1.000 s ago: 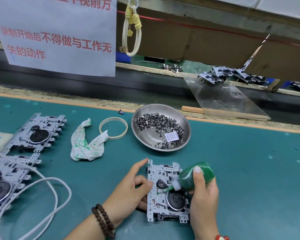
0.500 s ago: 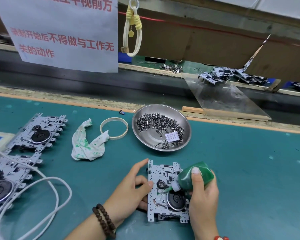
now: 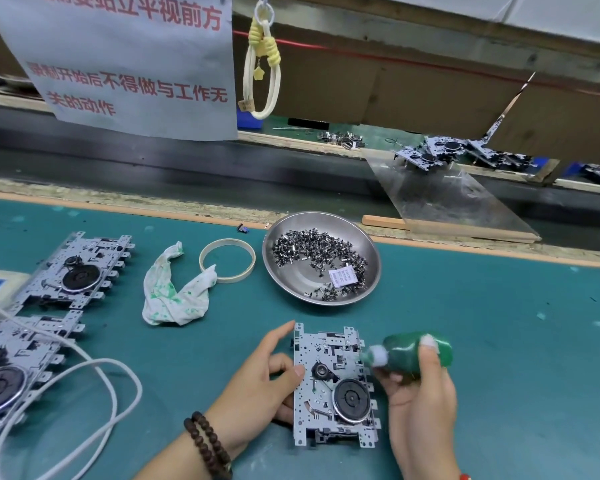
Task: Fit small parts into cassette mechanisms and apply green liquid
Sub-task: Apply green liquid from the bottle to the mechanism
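Observation:
A metal cassette mechanism (image 3: 333, 386) with a black flywheel lies flat on the green mat near me. My left hand (image 3: 260, 386) holds its left edge, thumb on the plate and index finger stretched along the top corner. My right hand (image 3: 420, 400) grips a small green liquid bottle (image 3: 413, 355), lying sideways. Its white nozzle points left and hovers just off the mechanism's right edge. A steel bowl (image 3: 278, 268) holding several small dark parts and a paper label stands behind the mechanism.
Two more mechanisms (image 3: 77, 271) (image 3: 11, 372) lie at the left, with a white cable (image 3: 94, 372) looped over the nearer one. A green-stained rag (image 3: 174, 296) and a tape ring (image 3: 227, 259) sit left of the bowl. A conveyor runs behind the mat.
My right hand has drawn the bottle to the right; its nozzle has left the small black wheel and now sits off the mechanism's right edge. My left hand stays in place.

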Available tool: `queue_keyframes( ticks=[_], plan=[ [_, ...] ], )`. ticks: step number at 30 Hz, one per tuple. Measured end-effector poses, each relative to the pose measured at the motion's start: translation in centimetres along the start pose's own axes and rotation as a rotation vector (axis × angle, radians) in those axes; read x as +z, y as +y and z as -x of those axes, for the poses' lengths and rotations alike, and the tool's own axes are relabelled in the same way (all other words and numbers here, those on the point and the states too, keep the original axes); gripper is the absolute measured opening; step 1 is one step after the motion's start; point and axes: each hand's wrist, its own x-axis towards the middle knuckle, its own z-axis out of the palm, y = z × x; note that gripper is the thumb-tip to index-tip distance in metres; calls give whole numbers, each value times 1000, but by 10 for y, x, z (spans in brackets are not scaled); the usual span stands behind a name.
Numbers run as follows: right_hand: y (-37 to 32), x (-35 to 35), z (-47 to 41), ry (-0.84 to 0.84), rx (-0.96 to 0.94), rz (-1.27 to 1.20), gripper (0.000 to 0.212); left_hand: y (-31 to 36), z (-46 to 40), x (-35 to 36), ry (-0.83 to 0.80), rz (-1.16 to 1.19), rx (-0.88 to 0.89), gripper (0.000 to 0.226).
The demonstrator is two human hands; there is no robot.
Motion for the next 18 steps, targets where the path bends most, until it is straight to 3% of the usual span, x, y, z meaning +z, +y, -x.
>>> queue_keyframes(
  ticks=[2, 6, 10, 12, 15, 18],
  plan=[
    [-8, -8, -5, 2, 96, -162, 22, 0, -1, 0, 7, -9, 2, 48],
    [-24, -25, -13, 57, 273, -304, 49, -1, 0, 1, 21, -33, 8, 49],
    [-30, -33, -15, -6, 485, -349, 42, 1, 2, 2, 37, -36, 2, 51],
    [-30, -35, -14, -65, 504, -368, 43, 3, 2, 3, 46, -1, -7, 51],
    [-30, -35, -13, -86, 512, -321, 25, 6, 2, 4, 52, 82, -38, 51],
    [-26, -35, -13, -68, 470, -218, 29, 8, 1, 2, 52, 125, -66, 52]
  ],
)
